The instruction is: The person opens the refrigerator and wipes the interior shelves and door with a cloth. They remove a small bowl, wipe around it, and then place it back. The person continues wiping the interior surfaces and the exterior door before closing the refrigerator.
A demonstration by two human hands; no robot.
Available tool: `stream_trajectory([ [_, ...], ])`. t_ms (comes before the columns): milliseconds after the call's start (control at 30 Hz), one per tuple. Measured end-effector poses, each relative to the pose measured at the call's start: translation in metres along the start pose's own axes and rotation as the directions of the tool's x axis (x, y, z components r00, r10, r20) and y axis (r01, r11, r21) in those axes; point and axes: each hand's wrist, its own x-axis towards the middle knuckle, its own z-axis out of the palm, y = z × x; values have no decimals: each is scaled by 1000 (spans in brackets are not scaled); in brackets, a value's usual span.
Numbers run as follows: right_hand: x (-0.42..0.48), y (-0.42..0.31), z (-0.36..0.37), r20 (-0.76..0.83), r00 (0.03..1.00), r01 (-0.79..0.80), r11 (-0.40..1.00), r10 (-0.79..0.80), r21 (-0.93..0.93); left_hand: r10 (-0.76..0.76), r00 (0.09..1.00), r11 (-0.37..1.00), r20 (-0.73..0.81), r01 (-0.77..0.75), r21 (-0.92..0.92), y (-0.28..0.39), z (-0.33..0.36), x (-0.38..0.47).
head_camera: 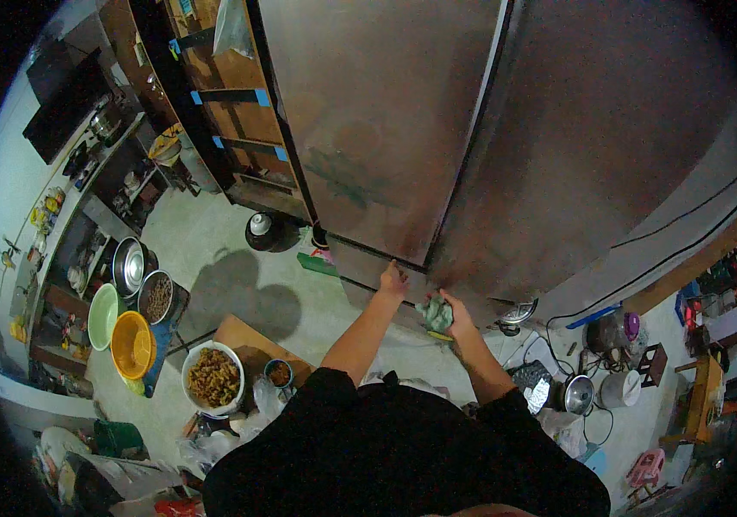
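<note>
My left hand (pixel 394 282) reaches to the bottom edge of a large framed panel door (pixel 381 142), index finger extended towards the dark lower frame (pixel 378 251). I see nothing held in it, and whether the fingertip touches the frame is hard to tell. In my right hand (pixel 461 315) is a crumpled grey-green cloth (pixel 436 313), held just to the right and a little lower. A second broad brown panel (pixel 575 129) adjoins the door on the right, past a pale vertical edge strip (pixel 481 97).
A dark round jar (pixel 264 234) and a green-and-white box (pixel 317 258) stand at the door's left foot. Bowls, including an orange basin (pixel 133 345), sit at left. A white bowl of food (pixel 214 379) is nearer me. Pots and cables surround a steel lid (pixel 579 394) at right.
</note>
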Motion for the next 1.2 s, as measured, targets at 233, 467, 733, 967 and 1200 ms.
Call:
stream_trajectory([
  [233, 56, -17, 13, -262, 960, 142, 976, -96, 164, 30, 992, 997, -123, -20, 77, 22, 77, -28],
  [467, 75, -14, -9, -242, 966, 125, 986, -95, 113, -46, 998, 958, 37, 54, -280, 22, 92, 1],
  [733, 96, 3, -18, -297, 940, 214, 968, -166, 135, 26, 1000, 934, 15, -19, -356, 10, 100, -2],
  [967, 108, 10, -3, -333, 933, 212, 958, -138, 195, -71, 976, 928, -205, -10, -372, 13, 93, -10],
  [1200, 115, 17, -18, -344, 933, 155, 982, -111, 103, 123, 992, 978, 41, -114, -172, 6, 72, -14],
])
